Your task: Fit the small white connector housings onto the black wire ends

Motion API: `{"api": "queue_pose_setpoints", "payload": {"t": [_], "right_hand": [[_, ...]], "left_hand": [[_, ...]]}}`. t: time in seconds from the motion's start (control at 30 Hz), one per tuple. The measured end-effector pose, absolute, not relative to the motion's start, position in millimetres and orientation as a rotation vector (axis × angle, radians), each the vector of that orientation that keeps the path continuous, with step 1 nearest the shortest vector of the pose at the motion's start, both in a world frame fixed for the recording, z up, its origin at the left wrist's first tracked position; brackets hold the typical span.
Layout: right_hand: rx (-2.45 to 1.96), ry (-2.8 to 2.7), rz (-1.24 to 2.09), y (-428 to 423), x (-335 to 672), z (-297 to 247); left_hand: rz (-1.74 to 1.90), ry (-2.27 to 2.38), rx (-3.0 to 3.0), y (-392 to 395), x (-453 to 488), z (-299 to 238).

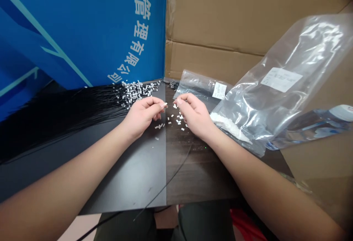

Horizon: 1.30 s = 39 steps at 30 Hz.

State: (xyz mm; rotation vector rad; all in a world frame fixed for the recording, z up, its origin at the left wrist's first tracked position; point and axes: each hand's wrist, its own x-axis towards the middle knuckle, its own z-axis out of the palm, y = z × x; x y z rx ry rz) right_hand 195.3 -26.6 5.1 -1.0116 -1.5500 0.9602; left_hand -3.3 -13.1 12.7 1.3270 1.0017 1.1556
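My left hand [145,116] pinches a tiny white connector piece [165,104] between thumb and forefinger. Close to its right, my right hand [194,114] is closed, thumb and forefinger pressed together. A thin black wire [176,173] rises from over the table's front edge and passes under my right palm, apparently gripped there; its upper end is hidden. Small white pieces [179,122] lie scattered on the table beneath and between both hands. Behind the left hand is a heap of white connectors [135,92] on the ends of a thick bundle of black wires [63,106].
A large clear bag [284,60] holding white pieces [230,126] leans at the right, beside a plastic bottle [317,123]. A smaller labelled bag [198,84] lies at the back. A blue printed panel [82,24] and cardboard [234,13] wall in the table [198,178].
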Motion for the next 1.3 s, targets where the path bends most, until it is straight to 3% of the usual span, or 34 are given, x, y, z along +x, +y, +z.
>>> {"api": "queue_pose_setpoints", "payload": {"t": [0.3, 1.3], "right_hand": [[-1.007, -1.842, 0.62, -31, 196, 0], [-1.168, -1.808, 0.587, -20, 200, 0]], "left_hand": [[1.053, 0.923, 1.306, -19, 2, 10], [1.097, 0.968, 1.414, -5, 2, 5]]}}
